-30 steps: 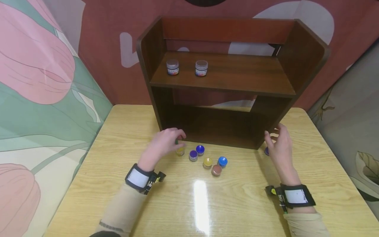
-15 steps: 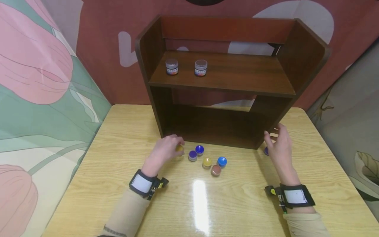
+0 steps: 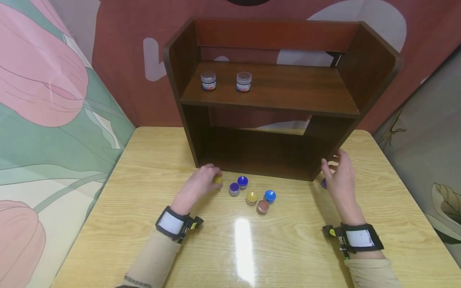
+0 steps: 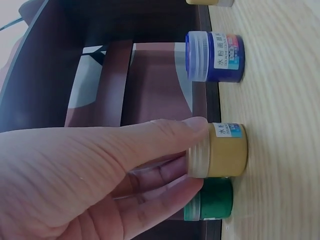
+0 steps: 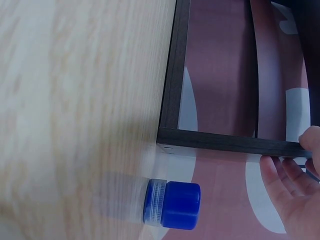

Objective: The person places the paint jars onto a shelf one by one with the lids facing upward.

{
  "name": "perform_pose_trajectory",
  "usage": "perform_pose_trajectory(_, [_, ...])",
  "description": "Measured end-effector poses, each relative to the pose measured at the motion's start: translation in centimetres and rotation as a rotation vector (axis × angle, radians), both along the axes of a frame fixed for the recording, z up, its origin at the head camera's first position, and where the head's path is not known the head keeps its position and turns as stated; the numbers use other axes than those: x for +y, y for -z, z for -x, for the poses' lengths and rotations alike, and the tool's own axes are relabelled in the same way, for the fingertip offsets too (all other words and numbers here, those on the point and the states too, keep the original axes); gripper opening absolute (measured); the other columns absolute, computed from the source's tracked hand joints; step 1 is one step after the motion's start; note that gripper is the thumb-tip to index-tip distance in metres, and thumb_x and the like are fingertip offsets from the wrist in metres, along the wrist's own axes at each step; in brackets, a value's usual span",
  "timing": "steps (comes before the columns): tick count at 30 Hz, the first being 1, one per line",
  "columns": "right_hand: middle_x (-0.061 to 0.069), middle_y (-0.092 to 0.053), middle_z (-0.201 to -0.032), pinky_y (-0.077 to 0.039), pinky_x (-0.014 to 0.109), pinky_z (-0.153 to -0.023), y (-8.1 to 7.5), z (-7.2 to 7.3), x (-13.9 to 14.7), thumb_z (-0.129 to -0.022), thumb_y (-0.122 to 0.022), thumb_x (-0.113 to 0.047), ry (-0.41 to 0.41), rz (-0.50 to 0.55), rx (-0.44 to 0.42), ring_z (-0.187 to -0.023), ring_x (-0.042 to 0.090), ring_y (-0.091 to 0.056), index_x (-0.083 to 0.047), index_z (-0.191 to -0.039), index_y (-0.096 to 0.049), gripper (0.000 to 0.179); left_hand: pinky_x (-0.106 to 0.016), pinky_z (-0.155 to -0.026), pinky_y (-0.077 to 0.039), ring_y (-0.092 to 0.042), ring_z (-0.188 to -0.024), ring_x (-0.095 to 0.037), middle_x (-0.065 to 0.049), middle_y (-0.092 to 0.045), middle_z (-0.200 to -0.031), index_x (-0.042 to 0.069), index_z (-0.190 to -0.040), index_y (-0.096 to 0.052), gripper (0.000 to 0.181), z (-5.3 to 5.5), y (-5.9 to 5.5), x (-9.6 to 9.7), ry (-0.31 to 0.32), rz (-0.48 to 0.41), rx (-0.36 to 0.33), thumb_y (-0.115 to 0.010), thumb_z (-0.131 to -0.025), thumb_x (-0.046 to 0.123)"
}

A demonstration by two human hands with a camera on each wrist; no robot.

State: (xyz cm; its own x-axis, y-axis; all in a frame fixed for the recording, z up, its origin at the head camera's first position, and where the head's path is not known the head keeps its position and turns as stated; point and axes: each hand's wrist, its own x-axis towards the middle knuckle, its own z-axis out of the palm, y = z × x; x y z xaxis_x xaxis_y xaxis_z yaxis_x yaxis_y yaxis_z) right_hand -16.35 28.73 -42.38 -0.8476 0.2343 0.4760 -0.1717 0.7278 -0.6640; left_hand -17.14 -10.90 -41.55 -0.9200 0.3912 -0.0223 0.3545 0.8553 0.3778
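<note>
My left hand (image 3: 199, 185) pinches the lid of a yellow paint jar (image 4: 229, 151) between thumb and fingers, in front of a dark wooden shelf (image 3: 295, 90). In the left wrist view a green paint jar (image 4: 217, 199) stands just beyond the yellow one, and a blue paint jar (image 4: 227, 57) is on its other side. My right hand (image 3: 341, 182) grips the edge of the shelf's right side panel (image 5: 225, 142), thumb on one face and fingers on the other. Below that hand, a blue jar (image 5: 181, 205) stands outside the panel, its ridged lid toward the table.
Two dark jars, one at the left (image 3: 208, 81) and one nearer the middle (image 3: 243, 82), stand on the upper board. Before the shelf are a purple-lidded jar (image 3: 234, 189), another yellow jar (image 3: 251, 197), a light-blue jar (image 3: 270, 196) and a brown jar (image 3: 263, 207) on the wooden table (image 3: 288, 248).
My left hand has come down and closed its fingers on the yellow jar, which showed below the fingers a second ago. The right hand stays at the side panel.
</note>
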Motion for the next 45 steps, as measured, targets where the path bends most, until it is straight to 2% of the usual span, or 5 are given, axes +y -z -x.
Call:
perform_pose_trajectory(16, [0.026, -0.059, -0.121, -0.04, -0.006, -0.074, -0.3, -0.1, -0.1, -0.096, -0.062, -0.01, 0.002, 0.006, 0.008, -0.108, 0.04, -0.061, 0.007, -0.132, -0.047, 0.042, -0.034, -0.098, -0.058, -0.066, -0.111, -0.024, -0.01, -0.069, -0.119, 0.006, -0.116, -0.071, 0.026, 0.0, -0.2, 0.0, 0.128, 0.008, 0.018, -0.072, -0.09, 0.006])
perform_pose_trajectory(20, [0.026, -0.059, -0.121, -0.059, 0.021, -0.079, -0.4, 0.0, 0.0, -0.096, -0.061, -0.011, 0.013, -0.011, 0.003, -0.109, 0.039, -0.062, 0.007, -0.132, -0.048, 0.042, -0.033, -0.098, -0.058, -0.066, -0.112, -0.024, -0.009, -0.069, -0.119, 0.007, -0.116, -0.07, 0.029, 0.1, -0.3, 0.1, 0.127, 0.016, 0.025, -0.074, -0.087, 0.003])
perform_pose_trajectory(31, [0.026, -0.059, -0.122, -0.057, 0.049, -0.082, -0.4, 0.0, -0.1, -0.096, -0.061, -0.01, 0.015, -0.028, -0.006, -0.109, 0.04, -0.062, 0.007, -0.134, -0.047, 0.044, -0.033, -0.088, -0.061, -0.067, -0.099, -0.022, -0.008, -0.069, -0.111, 0.008, -0.118, -0.069, 0.033, 0.1, -0.3, 0.3, 0.052, -0.007, 0.007, -0.077, -0.087, 0.009])
perform_pose_trajectory(39, [0.028, -0.059, -0.122, -0.041, -0.007, -0.073, -0.2, -0.1, 0.0, -0.095, -0.062, -0.007, -0.013, -0.006, 0.002, -0.108, 0.043, -0.062, 0.009, -0.133, -0.047, 0.044, -0.031, -0.083, -0.061, -0.068, -0.094, -0.022, -0.009, -0.069, -0.103, 0.005, -0.11, -0.07, 0.027, -0.4, 0.5, 0.6, 0.071, 0.001, 0.08, -0.076, -0.084, 0.0])
perform_pose_trajectory(45, [0.029, -0.059, -0.121, -0.038, -0.009, -0.072, -0.2, -0.2, 0.0, -0.094, -0.062, -0.005, -0.025, -0.014, 0.012, -0.106, 0.044, -0.062, 0.01, -0.132, -0.047, 0.043, -0.029, -0.077, -0.061, -0.069, -0.09, -0.021, -0.007, -0.07, -0.099, 0.006, -0.106, -0.071, 0.025, -0.6, 1.0, 0.7, 0.088, 0.04, 0.148, -0.075, -0.083, -0.002])
